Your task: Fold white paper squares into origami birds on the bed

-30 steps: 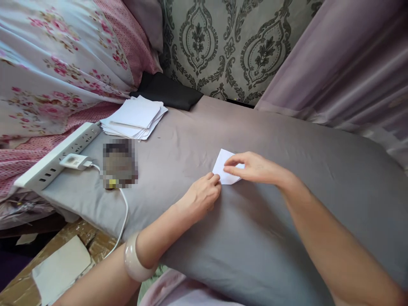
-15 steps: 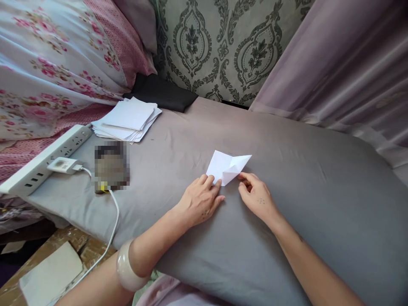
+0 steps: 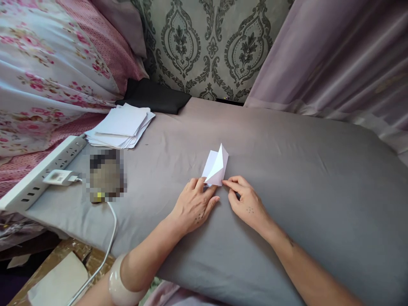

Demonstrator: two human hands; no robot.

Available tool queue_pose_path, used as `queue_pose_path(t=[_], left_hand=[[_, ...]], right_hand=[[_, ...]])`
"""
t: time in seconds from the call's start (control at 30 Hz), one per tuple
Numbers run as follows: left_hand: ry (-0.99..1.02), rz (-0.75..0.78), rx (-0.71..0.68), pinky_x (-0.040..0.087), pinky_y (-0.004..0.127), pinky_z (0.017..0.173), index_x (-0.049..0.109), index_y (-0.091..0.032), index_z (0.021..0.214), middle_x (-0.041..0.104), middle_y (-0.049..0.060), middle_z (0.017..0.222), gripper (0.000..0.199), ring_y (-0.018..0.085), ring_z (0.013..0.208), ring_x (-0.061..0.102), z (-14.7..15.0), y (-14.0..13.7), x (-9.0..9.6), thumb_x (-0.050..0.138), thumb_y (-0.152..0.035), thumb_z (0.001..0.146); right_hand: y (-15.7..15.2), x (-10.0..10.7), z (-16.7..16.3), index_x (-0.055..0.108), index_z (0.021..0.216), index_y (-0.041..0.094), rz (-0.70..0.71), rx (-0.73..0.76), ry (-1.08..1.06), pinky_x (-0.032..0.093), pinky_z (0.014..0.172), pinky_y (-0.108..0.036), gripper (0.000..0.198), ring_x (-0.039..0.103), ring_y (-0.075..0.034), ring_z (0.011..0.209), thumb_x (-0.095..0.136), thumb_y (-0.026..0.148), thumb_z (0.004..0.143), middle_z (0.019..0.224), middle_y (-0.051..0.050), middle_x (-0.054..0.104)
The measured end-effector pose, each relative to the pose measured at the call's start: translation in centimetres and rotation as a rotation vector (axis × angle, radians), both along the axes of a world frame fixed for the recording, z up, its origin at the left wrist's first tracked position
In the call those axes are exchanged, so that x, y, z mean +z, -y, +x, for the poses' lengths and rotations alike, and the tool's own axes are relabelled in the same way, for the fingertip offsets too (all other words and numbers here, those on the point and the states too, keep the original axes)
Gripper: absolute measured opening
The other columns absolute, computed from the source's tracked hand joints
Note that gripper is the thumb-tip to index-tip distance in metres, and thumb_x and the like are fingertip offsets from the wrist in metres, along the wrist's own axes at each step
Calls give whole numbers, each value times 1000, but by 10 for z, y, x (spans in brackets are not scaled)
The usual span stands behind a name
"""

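A small folded white paper [image 3: 216, 170] lies on the grey cloth, with a pointed flap standing up on its right part. My left hand [image 3: 196, 205] rests palm down at the paper's near left edge, fingers stretched over it and thumb apart. From the right, my right hand [image 3: 245, 202] meets the paper's near right corner with its fingertips, the other fingers curled. The undersides of those fingers are hidden.
Behind on the left lies a stack of white paper [image 3: 119, 121] beside a folded black cloth [image 3: 156, 95]. A white power strip [image 3: 47, 170] with a plugged-in charger [image 3: 60, 177] runs along the left edge; its cable [image 3: 113, 229] hangs toward me. A blurred object [image 3: 106, 174] sits nearby.
The paper's pointed flap has swung from the right to upright and leftward. My right hand has shifted slightly left along the paper; my left hand stays on it. The view has moved slightly.
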State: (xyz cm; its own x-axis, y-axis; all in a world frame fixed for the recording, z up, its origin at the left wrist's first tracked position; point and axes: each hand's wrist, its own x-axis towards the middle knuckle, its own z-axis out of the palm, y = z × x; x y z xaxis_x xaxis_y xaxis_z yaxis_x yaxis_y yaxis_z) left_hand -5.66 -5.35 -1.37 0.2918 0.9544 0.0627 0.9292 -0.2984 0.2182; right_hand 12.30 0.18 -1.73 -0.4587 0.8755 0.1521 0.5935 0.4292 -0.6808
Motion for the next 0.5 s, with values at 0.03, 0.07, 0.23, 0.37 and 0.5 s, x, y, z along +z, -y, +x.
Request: queue_pose_path(t=[0.03, 0.07, 0.23, 0.37, 0.5], left_hand=[[0, -2, 6, 40, 41, 89, 47, -22, 136, 54, 12, 115, 46, 26, 99, 45, 0, 0, 0, 28, -42, 99], [-1, -6, 12, 40, 41, 89, 47, -23, 136, 54, 12, 115, 46, 26, 98, 45, 0, 0, 0, 28, -42, 99], [-11, -2, 13, 41, 40, 87, 47, -28, 138, 53, 12, 112, 45, 25, 96, 45, -1, 1, 1, 30, -42, 99], [-21, 28, 6, 42, 42, 86, 48, -31, 138, 52, 12, 111, 44, 26, 95, 45, -2, 1, -1, 34, -42, 98], [42, 31, 2, 44, 44, 86, 50, -30, 136, 53, 13, 111, 42, 26, 96, 46, -4, 2, -1, 38, -41, 97]], right_hand=[[1, -1, 0, 68, 112, 17, 11, 10, 4, 49, 87, -30, 39, 61, -17, 96, 41, 9, 85, 105, -8, 62], [1, -1, 1, 68, 113, 17, 21, 20, 8, 49, 88, -31, 40, 60, -17, 97, 41, 9, 84, 105, -8, 62], [3, -4, 3, 66, 117, 16, 13, 32, 18, 48, 90, -33, 43, 58, -19, 98, 41, 7, 84, 106, -9, 61], [4, -4, 3, 66, 117, 15, 5, 31, 18, 49, 89, -35, 43, 57, -19, 97, 41, 6, 84, 105, -8, 61], [6, -3, 4, 65, 119, 14, 39, 53, 41, 48, 90, -36, 45, 56, -20, 97, 41, 4, 83, 104, -9, 60]])
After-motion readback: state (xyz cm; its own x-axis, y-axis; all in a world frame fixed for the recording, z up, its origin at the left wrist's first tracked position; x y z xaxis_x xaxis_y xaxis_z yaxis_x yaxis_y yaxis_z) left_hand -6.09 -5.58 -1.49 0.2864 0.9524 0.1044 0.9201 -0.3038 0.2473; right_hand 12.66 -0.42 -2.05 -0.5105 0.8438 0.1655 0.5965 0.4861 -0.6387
